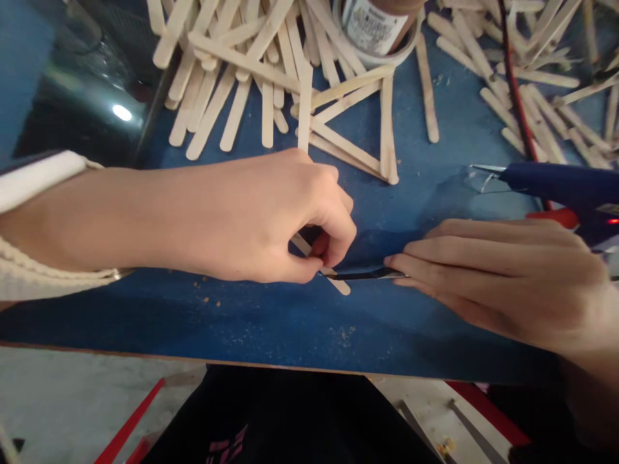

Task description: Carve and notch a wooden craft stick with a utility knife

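Observation:
My left hand (304, 219) is closed in a pinch above the blue tabletop, thumb and index finger pressed together at the tip of slim dark tweezers (360, 276). What lies between those fingertips is too small to make out. From the right, my right hand (503, 277) grips the tweezers' rear end with its fingers close together. A wooden craft stick (341, 286) pokes out from beneath my left hand, and the tweezers cross over it. Just beyond that hand lies a frame of joined craft sticks (388, 129), forming triangles.
A blue glue gun (546, 183) rests at the right, close to my right hand, near a red-and-black cable (522, 116). Piles of loose craft sticks (232, 71) spread along the back. Among them stands a brown jar (380, 26) in a white holder. The table edge (290, 367) runs nearest me.

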The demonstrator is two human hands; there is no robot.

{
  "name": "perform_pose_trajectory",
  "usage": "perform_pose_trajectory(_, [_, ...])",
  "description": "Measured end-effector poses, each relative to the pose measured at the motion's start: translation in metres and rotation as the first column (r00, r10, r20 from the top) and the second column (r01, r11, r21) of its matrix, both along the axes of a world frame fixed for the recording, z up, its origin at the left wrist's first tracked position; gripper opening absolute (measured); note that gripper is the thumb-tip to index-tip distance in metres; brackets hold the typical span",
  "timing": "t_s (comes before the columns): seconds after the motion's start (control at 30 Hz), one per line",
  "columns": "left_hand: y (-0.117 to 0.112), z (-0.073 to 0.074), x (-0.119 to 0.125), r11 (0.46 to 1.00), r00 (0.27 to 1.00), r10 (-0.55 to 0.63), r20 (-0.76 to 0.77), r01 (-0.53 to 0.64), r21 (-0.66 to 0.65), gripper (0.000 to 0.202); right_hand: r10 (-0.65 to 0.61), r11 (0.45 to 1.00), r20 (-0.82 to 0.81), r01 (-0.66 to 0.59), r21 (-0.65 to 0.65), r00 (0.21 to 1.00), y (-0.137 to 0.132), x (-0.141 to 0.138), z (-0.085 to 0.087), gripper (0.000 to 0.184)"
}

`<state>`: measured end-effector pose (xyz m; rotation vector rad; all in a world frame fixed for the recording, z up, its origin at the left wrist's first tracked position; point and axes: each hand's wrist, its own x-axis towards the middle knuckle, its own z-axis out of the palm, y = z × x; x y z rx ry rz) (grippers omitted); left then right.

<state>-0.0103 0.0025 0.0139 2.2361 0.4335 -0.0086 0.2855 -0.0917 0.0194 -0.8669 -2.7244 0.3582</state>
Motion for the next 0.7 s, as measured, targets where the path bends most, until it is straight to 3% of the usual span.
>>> perform_pose_trajectory(0.13, [0.001, 0.0, -0.001, 1.0, 1.0, -0.007, -0.009, 0.008, 0.011, 0.023, -0.021, 0.999, 0.018, 0.02, 0.035, 1.0, -0.005, -0.003, 0.001, 0.022])
perform_pose_trajectory(0.3, [0.001, -0.005, -0.003, 1.0, 1.0, 0.002, 0.025, -0.002, 0.002, 0.018, -0.009, 1.0, 0.044, 0.01, -0.028, 0.999, 0.0, 0.0, 0.006, 0.019])
perform_pose_trajectory(0.5, [0.0, -0.005, -0.003, 1.0, 0.999, 0.018, 0.041, -0.018, 0.006, 0.018, -0.007, 0.999, 0.043, 0.005, 0.047, 0.999, -0.003, -0.002, 0.002, 0.018])
perform_pose_trajectory(0.7, [0.0, 0.002, 0.0, 1.0, 1.0, -0.002, -0.021, 0.003, 0.031, 0.021, -0.022, 0.999, 0.128, 0.027, -0.036, 0.992, -0.003, -0.001, 0.01, 0.027])
